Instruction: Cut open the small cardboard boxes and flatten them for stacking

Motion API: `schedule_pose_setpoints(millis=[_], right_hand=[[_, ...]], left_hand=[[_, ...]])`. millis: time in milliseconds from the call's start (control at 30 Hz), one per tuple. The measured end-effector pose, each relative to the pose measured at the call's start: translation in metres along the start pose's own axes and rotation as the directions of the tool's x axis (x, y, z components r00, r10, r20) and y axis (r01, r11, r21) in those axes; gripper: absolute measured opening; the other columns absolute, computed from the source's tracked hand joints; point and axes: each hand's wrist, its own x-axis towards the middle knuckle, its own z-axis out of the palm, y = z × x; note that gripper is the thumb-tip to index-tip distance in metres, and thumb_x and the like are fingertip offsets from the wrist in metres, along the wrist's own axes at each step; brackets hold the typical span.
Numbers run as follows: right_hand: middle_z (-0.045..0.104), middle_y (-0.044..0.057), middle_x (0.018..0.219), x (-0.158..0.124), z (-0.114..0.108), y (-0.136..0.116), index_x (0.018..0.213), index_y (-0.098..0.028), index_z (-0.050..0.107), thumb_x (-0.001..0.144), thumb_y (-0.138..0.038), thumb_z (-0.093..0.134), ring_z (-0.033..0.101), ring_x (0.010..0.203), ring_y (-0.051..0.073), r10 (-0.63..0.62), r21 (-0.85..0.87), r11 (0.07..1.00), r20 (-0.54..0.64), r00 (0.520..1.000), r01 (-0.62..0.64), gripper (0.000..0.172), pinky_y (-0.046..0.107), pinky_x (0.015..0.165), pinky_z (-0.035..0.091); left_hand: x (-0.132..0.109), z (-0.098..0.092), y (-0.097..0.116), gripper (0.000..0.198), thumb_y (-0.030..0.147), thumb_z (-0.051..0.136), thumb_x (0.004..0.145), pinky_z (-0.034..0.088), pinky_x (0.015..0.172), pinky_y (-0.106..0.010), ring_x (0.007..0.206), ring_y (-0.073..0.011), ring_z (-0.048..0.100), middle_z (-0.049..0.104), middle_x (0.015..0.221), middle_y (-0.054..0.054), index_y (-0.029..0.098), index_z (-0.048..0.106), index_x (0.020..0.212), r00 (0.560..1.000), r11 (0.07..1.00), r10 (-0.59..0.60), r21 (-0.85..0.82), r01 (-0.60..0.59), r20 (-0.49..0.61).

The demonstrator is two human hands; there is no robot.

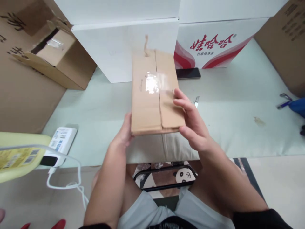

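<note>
A brown cardboard box (146, 109), its top flaps closed and shiny clear tape across the seam, is held up in front of me between both hands. My left hand (126, 130) grips its near left side, with the fingertips hidden behind or under the box. On the right, my right hand (194, 122) holds the near corner, thumb at the front edge and fingers curled over the top and side. Just past the right fingers lies a small metal blade-like tool (196, 101), partly covered.
White cartons (95, 47) stand along the back, one with red lettering (212, 43). A dark phone (189, 73) lies before them. At left are an opened cardboard box (71, 60), a white power strip (63, 144) with a cable, and a yellow container (19, 140). A blue item (297, 106) lies far right.
</note>
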Motion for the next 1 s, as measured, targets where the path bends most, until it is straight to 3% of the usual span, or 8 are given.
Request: schedule_pose_setpoints(millis=[200, 300, 400, 467, 533, 667, 867, 1000], right_hand=[[0.059, 0.008, 0.150, 0.004, -0.009, 0.009, 0.114, -0.026, 0.071, 0.102, -0.048, 0.050, 0.053, 0.143, 0.028, 0.030, -0.109, 0.993, -0.089, 0.996, -0.040, 0.032, 0.052, 0.121, 0.040], [0.066, 0.010, 0.140, 0.004, -0.010, 0.012, 0.104, -0.023, 0.074, 0.099, -0.039, 0.056, 0.062, 0.131, 0.027, 0.046, -0.148, 0.987, -0.082, 0.996, -0.058, 0.024, 0.049, 0.113, 0.049], [0.066, 0.011, 0.139, 0.004, -0.008, 0.011, 0.104, -0.023, 0.074, 0.096, -0.035, 0.059, 0.063, 0.130, 0.027, 0.043, -0.175, 0.983, -0.067, 0.997, -0.054, 0.021, 0.048, 0.111, 0.050], [0.064, 0.011, 0.141, 0.004, -0.007, 0.010, 0.109, -0.024, 0.072, 0.095, -0.036, 0.061, 0.061, 0.133, 0.027, 0.034, -0.174, 0.984, -0.019, 0.999, -0.036, 0.022, 0.047, 0.111, 0.050], [0.058, 0.011, 0.149, 0.004, -0.006, 0.013, 0.120, -0.025, 0.067, 0.094, -0.042, 0.060, 0.058, 0.135, 0.027, 0.050, -0.137, 0.989, 0.012, 0.999, -0.048, 0.031, 0.045, 0.107, 0.052], [0.060, 0.015, 0.140, 0.006, -0.014, 0.028, 0.130, -0.024, 0.056, 0.094, -0.050, 0.048, 0.066, 0.117, 0.028, 0.312, -0.274, 0.888, -0.231, 0.922, -0.369, 0.044, 0.046, 0.094, 0.056], [0.063, 0.022, 0.130, 0.007, -0.035, 0.048, 0.157, -0.022, 0.038, 0.089, -0.050, 0.054, 0.066, 0.112, 0.038, 0.716, -0.675, 0.158, -0.424, 0.555, -0.720, 0.075, 0.053, 0.092, 0.052], [0.069, 0.019, 0.123, 0.006, -0.035, 0.053, 0.154, -0.022, 0.045, 0.087, -0.031, 0.054, 0.067, 0.108, 0.035, 0.740, -0.733, 0.194, -0.327, 0.587, -0.652, 0.068, 0.048, 0.090, 0.051]], left_hand=[[-0.005, 0.003, -0.003, 0.051, 0.065, 0.056, 0.084, 0.040, 0.047, -0.029, 0.046, -0.0164, 0.052, 0.064, 0.055, -0.006, 0.017, 0.067, 0.067, 0.967, 0.883, -0.227, 0.445, 0.152, 0.120], [-0.004, -0.007, 0.002, 0.043, 0.057, 0.059, 0.084, 0.050, 0.058, -0.033, 0.057, -0.0201, 0.061, 0.070, 0.064, -0.007, 0.017, 0.071, 0.074, 0.989, 0.797, 0.065, 0.603, 0.028, -0.131], [-0.009, -0.004, 0.006, 0.043, 0.053, 0.054, 0.092, 0.058, 0.087, -0.040, 0.102, -0.0261, 0.071, 0.077, 0.111, -0.011, 0.019, 0.071, 0.112, 0.724, 0.688, 0.648, 0.588, -0.425, -0.235], [-0.014, 0.003, 0.009, 0.046, 0.052, 0.051, 0.095, 0.051, 0.109, -0.047, 0.132, -0.0279, 0.060, 0.067, 0.139, -0.010, 0.023, 0.066, 0.128, 0.513, 0.441, 0.857, 0.590, -0.676, -0.054], [-0.018, 0.011, 0.009, 0.044, 0.049, 0.046, 0.100, 0.041, 0.121, -0.053, 0.143, -0.0286, 0.051, 0.063, 0.145, -0.009, 0.025, 0.066, 0.130, 0.435, 0.263, 0.884, 0.589, -0.764, 0.170], [-0.019, 0.016, 0.008, 0.044, 0.041, 0.038, 0.104, 0.037, 0.124, -0.056, 0.143, -0.0289, 0.049, 0.065, 0.142, -0.010, 0.023, 0.069, 0.129, 0.437, 0.207, 0.858, 0.597, -0.775, 0.269], [-0.018, 0.012, 0.004, 0.042, 0.036, 0.040, 0.103, 0.036, 0.124, -0.058, 0.141, -0.0299, 0.050, 0.064, 0.142, -0.009, 0.025, 0.068, 0.132, 0.421, 0.217, 0.871, 0.570, -0.792, 0.254], [-0.017, 0.013, 0.004, 0.039, 0.033, 0.042, 0.103, 0.036, 0.124, -0.055, 0.139, -0.0286, 0.051, 0.064, 0.140, -0.011, 0.023, 0.068, 0.131, 0.392, 0.206, 0.886, 0.546, -0.812, 0.248]])
